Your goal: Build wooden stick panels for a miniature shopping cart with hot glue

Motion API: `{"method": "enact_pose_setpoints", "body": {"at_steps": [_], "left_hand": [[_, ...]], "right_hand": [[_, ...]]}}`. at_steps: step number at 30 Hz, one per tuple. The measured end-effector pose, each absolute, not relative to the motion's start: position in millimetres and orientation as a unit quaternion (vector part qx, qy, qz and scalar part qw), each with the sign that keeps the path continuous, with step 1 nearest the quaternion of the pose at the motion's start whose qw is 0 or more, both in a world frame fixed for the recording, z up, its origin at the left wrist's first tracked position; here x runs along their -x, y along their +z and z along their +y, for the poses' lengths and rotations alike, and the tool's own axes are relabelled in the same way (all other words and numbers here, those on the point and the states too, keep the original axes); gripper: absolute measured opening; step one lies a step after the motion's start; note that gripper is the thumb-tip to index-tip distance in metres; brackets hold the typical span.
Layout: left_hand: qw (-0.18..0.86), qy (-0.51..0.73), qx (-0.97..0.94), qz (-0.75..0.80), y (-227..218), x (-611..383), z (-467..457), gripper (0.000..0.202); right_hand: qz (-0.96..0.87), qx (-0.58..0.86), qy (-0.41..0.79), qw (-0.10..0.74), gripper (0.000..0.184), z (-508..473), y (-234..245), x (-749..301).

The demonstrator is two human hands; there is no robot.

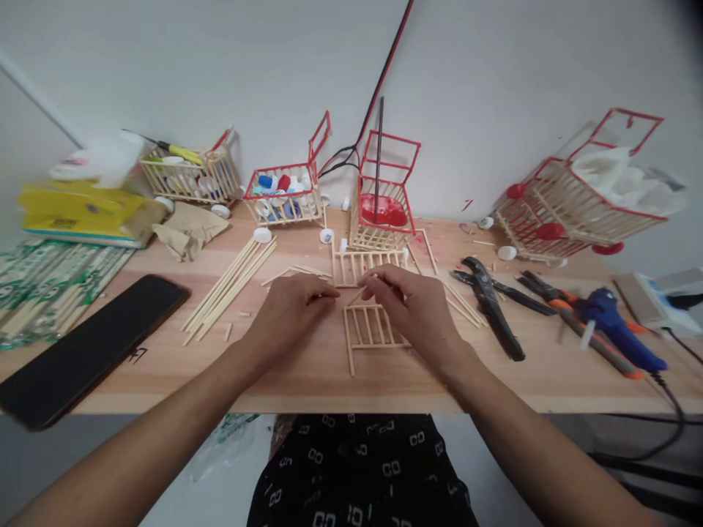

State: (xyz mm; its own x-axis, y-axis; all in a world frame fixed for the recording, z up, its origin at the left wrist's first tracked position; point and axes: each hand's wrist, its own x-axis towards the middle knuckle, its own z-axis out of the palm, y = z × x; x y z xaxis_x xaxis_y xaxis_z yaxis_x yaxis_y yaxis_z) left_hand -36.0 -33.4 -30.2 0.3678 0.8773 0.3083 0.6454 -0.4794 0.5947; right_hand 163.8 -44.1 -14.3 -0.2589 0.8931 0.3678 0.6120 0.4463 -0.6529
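Observation:
My right hand (409, 304) pinches a thin wooden stick (356, 298) between thumb and fingers, over the middle of the table. To its left, my left hand (296, 304) has its thumb and fingertips closed together; whatever lies between them is too small to make out. Below my right hand a small ladder-like frame of glued sticks (351, 345) lies flat, partly covered by that hand. Just beyond my fingers is a second stick frame (345, 271). Short loose sticks (302, 271) lie beyond my left hand.
Long sticks (231, 289) and a black phone (93, 351) lie left, near packaged chopsticks (49, 293). Black pliers (491, 304), orange-handled pliers (593, 329) and a blue glue gun (620, 329) lie right. Small stick carts (288, 197) stand along the wall, one holding red material (384, 211).

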Motion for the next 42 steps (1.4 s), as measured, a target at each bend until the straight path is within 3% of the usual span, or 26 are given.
{"method": "enact_pose_setpoints", "body": {"at_steps": [22,29,32,37,42], "left_hand": [[0.208,0.282,-0.815,0.462,-30.8,32.9,-34.4,0.016],[0.174,0.345,-0.831,0.401,-26.4,31.4,-36.1,0.012],[0.129,0.358,-0.846,0.373,-24.5,28.2,-39.7,0.012],[-0.016,0.384,-0.862,0.330,-18.2,15.9,-52.4,0.011],[0.042,0.392,-0.863,0.317,-7.7,-4.1,-66.3,0.012]], "right_hand": [[-0.806,0.461,0.156,0.336,0.021,-39.5,-19.6,-157.6],[-0.759,0.419,0.188,0.461,0.019,-50.3,-9.1,-156.1],[-0.793,0.374,0.134,0.463,0.020,-58.2,-1.6,-156.7],[-0.845,0.363,-0.018,0.391,0.028,-71.6,9.9,-163.7],[-0.841,0.380,-0.018,0.385,0.023,-85.6,22.2,-178.6]]}}
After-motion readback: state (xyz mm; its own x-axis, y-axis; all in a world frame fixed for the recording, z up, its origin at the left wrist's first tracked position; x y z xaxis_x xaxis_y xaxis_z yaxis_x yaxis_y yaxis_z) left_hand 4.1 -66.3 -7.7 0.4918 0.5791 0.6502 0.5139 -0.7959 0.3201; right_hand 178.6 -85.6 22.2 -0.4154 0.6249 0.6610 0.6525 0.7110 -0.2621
